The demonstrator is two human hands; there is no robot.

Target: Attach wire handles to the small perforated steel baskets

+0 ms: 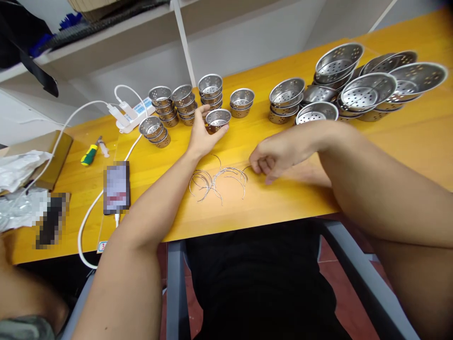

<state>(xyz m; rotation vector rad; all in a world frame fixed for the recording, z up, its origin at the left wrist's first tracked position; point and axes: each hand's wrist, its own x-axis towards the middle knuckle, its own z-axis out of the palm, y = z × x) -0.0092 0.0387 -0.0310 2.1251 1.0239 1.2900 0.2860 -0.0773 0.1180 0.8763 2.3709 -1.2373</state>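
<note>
My left hand [204, 134] is wrapped round a small perforated metal cup [218, 119], thumb on its right side and fingers at its back left. My right hand [271, 158] hangs over the table to the right of a loose pile of thin curved wires [212, 182]. Its fingers are curled in, and a thin dark wire end [247, 167] shows at the fingertips. Just behind the held cup stands a short stack of cups [242, 100], with a taller stack [210, 89] to its left.
More cup stacks [161, 101] stand at the back left, and larger perforated bowls [368, 92] at the back right. On the left lie a phone [116, 189] with a white cable, a green screwdriver [89, 155] and a power strip [134, 118]. Another person's arm [28, 293] is at bottom left.
</note>
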